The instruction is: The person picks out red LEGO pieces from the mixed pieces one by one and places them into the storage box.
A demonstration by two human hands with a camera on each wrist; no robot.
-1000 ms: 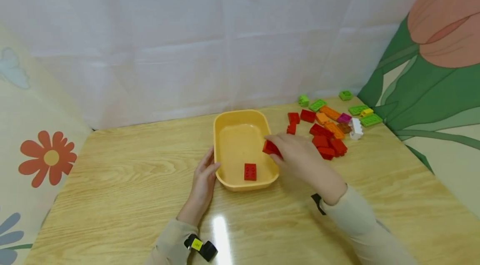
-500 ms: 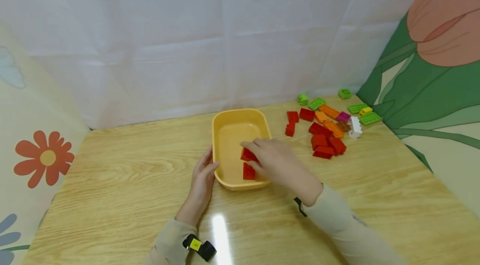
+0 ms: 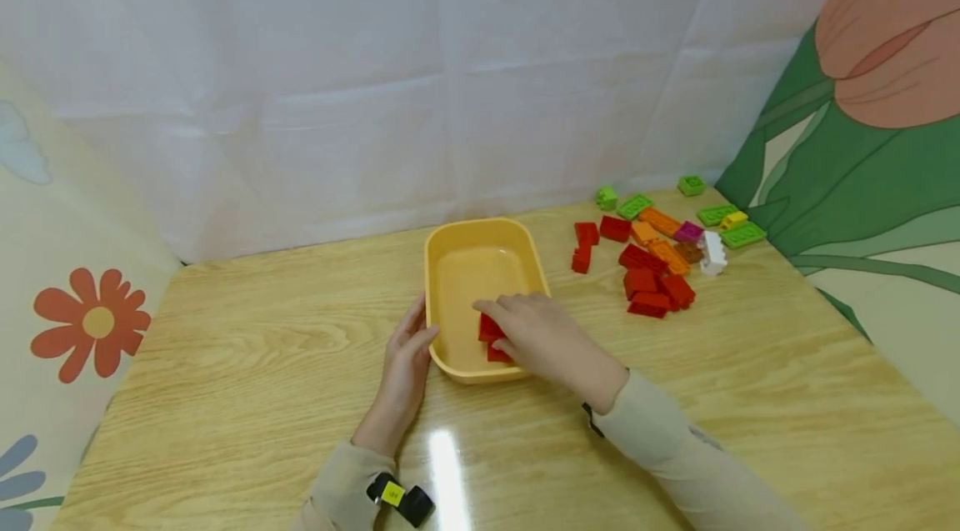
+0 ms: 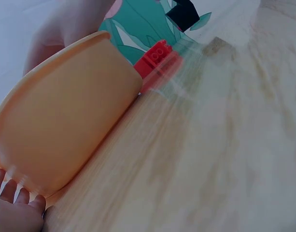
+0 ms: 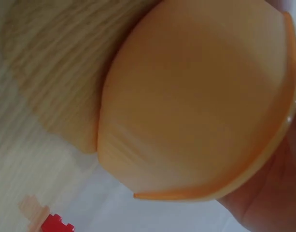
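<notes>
Smooth, faintly glossy plastic tub (image 3: 459,281), plastic bricks (image 3: 640,282), shiny wood-grained table (image 3: 285,331), creased cloth-like backdrop (image 3: 315,56).

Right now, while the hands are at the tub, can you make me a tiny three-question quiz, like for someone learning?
1. True or false: the left hand touches the side of the yellow tub.

2. What colour is the held brick in the right hand?
A green
B red
C white

3. Fill in the gap: seen from the head camera, the white brick lies on the table to the ____ of the yellow tub.

Key: 1 true; 2 B; 3 right
</notes>
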